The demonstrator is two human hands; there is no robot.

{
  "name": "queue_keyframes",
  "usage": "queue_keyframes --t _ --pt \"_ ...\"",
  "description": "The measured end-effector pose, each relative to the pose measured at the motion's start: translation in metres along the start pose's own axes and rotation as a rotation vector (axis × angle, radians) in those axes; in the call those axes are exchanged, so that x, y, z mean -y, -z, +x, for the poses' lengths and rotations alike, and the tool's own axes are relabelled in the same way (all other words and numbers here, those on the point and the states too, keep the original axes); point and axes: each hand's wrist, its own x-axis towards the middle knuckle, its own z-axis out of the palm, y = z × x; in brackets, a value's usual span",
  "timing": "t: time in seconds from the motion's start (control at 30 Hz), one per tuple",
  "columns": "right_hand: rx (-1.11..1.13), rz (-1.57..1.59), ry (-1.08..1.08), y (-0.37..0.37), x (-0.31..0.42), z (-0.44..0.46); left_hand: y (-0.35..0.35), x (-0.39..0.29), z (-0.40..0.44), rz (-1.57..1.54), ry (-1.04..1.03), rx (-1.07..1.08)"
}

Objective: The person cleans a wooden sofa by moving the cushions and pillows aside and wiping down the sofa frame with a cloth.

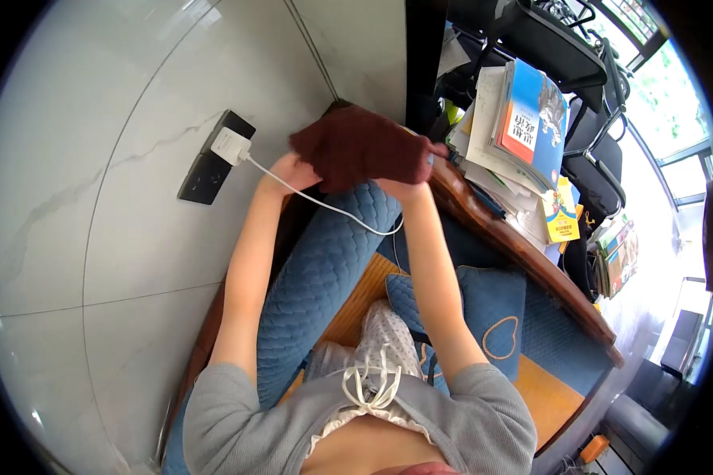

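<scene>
A dark red cloth is spread between my two hands over the wooden corner of the sofa, above a quilted blue bolster. My left hand grips its left edge, with the fingers partly hidden under the fabric. At the cloth's lower right edge, my right hand is closed on it, and a fingertip shows at the far right end. A white cable crosses in front of my left hand and loops down past my right wrist.
The cable comes from a white charger in a black wall socket at left. Books and papers are stacked right of the wooden sofa rail. The blue bolster and a cushion lie near my legs. Black chairs stand beyond.
</scene>
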Motion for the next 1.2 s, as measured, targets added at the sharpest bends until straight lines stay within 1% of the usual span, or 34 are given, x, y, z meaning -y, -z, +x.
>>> queue_keyframes --t 0.07,0.13,0.2,0.27,0.3,0.33,0.37,0.4,0.43,0.47,0.53,0.57,0.67,0.73,0.83,0.87,0.9,1.0,1.1,1.17,1.2 --pt "-0.042 -0.076 -0.023 0.015 -0.016 -0.010 0.012 -0.019 -0.021 -0.478 0.322 0.161" --pt "-0.050 -0.097 -0.090 0.036 -0.028 -0.018 0.016 -0.034 -0.049 -0.963 0.651 0.326" --pt "-0.038 -0.095 -0.192 0.060 -0.039 -0.025 0.011 -0.028 -0.086 -0.618 0.799 0.162" --pt "-0.018 -0.085 -0.338 0.089 -0.046 -0.033 -0.002 -0.041 -0.119 -0.373 0.654 0.009" --pt "0.001 -0.075 -0.432 0.103 -0.047 -0.037 -0.002 -0.066 -0.122 -0.376 0.651 0.030" --pt "0.023 -0.054 -0.549 0.117 -0.045 -0.039 -0.005 -0.081 -0.123 -0.314 0.577 0.076" --pt "0.054 -0.042 -0.671 0.129 -0.043 -0.039 -0.012 -0.084 -0.119 -0.311 0.491 0.065" --pt "0.095 -0.027 -0.799 0.140 -0.040 -0.037 -0.019 -0.086 -0.113 -0.307 0.404 0.054" --pt "0.136 -0.013 -0.924 0.148 -0.038 -0.034 -0.025 -0.090 -0.100 -0.265 0.369 0.020" --pt "0.173 0.002 -1.029 0.153 -0.035 -0.031 -0.031 -0.095 -0.084 -0.152 0.336 -0.022" --pt "0.200 0.036 -1.139 0.157 -0.035 -0.027 -0.051 -0.093 -0.048 -0.113 0.206 -0.114" --pt "0.187 0.054 -1.150 0.153 -0.037 -0.026 -0.060 -0.088 -0.029 -0.130 0.157 -0.137" --pt "-0.029 0.149 -0.809 0.121 -0.046 -0.045 -0.073 -0.080 0.040 -0.086 -0.003 -0.231" --pt "-0.104 0.191 -0.631 0.070 -0.086 -0.099 -0.071 -0.089 0.083 -0.054 -0.054 -0.152" --pt "-0.065 0.320 -0.504 0.047 -0.099 -0.108 -0.079 -0.092 0.109 0.082 -0.073 -0.043" --pt "-0.050 0.322 -0.509 0.037 -0.101 -0.113 -0.080 -0.092 0.110 0.144 -0.072 -0.004" --pt "-0.035 0.324 -0.514 0.030 -0.100 -0.111 -0.080 -0.093 0.108 0.152 -0.103 -0.021" --pt "0.036 0.342 -0.518 0.018 -0.102 -0.101 -0.072 -0.100 0.099 0.097 0.029 0.047" --pt "0.206 0.308 -0.457 0.009 -0.110 -0.074 -0.068 -0.095 0.085 0.036 0.028 -0.001" --pt "0.199 0.398 -0.240 -0.016 -0.122 -0.065 -0.066 -0.091 0.077 0.021 0.034 -0.016" --pt "0.175 0.458 -0.177 -0.019 -0.120 -0.058 -0.066 -0.088 0.073 0.023 0.038 -0.022"
